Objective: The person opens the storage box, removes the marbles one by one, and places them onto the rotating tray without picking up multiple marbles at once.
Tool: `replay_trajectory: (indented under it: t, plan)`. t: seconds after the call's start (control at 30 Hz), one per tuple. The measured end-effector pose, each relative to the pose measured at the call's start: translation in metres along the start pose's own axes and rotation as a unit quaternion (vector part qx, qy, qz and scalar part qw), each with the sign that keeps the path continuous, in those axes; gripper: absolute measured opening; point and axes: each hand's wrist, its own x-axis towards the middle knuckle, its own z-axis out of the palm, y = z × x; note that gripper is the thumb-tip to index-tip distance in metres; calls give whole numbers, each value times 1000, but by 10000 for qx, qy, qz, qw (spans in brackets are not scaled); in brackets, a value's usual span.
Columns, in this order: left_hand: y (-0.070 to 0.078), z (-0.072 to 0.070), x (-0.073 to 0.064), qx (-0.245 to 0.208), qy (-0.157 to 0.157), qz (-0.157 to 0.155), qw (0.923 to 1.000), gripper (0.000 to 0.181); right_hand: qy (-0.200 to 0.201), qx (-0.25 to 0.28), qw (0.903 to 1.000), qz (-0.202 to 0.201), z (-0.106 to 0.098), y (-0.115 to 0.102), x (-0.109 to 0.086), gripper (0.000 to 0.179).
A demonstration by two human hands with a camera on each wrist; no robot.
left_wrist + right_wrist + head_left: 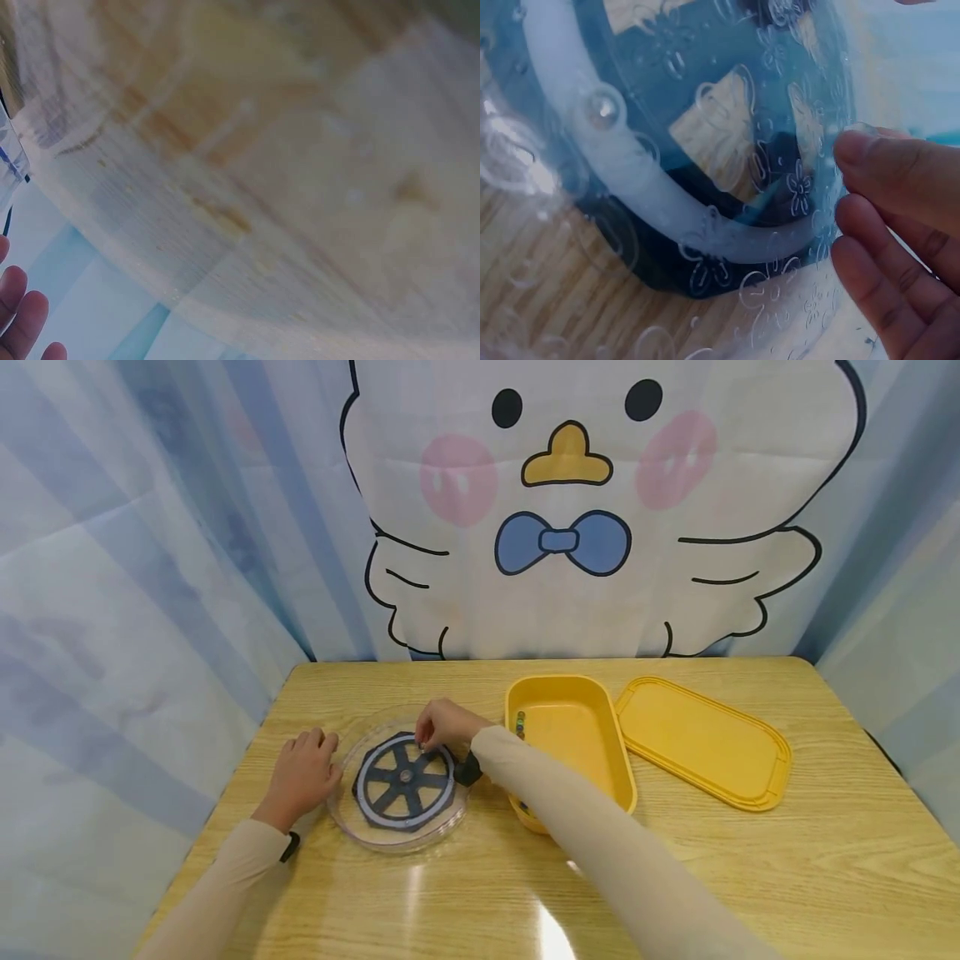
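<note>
A clear round plastic dish point(442, 837), embossed with flowers point(709, 251), lies on the table. In or under it, I cannot tell which, shows a dark six-spoked wheel shape point(406, 789) with a pale ring point(626, 165). My right hand point(450, 724) is over the dish's far right part, thumb and fingertips together on a small thing mostly hidden by them. At the dish's left rim my left hand point(303, 777) rests with loosely bent fingers. Its fingers point(26, 322) also show at the edge of the left wrist view.
Right of the dish stands a yellow tub point(570, 681) with several small coloured beads point(520, 724) along its left side. A flat yellow lid point(705, 743) lies beside it. The wooden table point(825, 860) ends at a curtain point(562, 610) with a cartoon bird.
</note>
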Motion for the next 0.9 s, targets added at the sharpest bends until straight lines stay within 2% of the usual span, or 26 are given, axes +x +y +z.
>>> replay_trajectory:
  t: [0.17, 0.47, 0.73, 0.9]
  plan:
    - [0, 0, 1, 3, -11, 10, 10000, 13, -142, -186, 9997, 76, 3, -1, 1, 6]
    - [-1, 1, 1, 9, -4, 16, 10000, 13, -166, -345, 9991, 167, 2, -7, -2, 6]
    - [-2, 3, 1, -22, 143, 76, 9999, 14, -212, -442, 9988, 70, -3, -10, -6, 13]
    - [-1, 2, 0, -56, 79, 22, 10000, 14, -244, -655, 9976, 12, -12, -17, -13, 18]
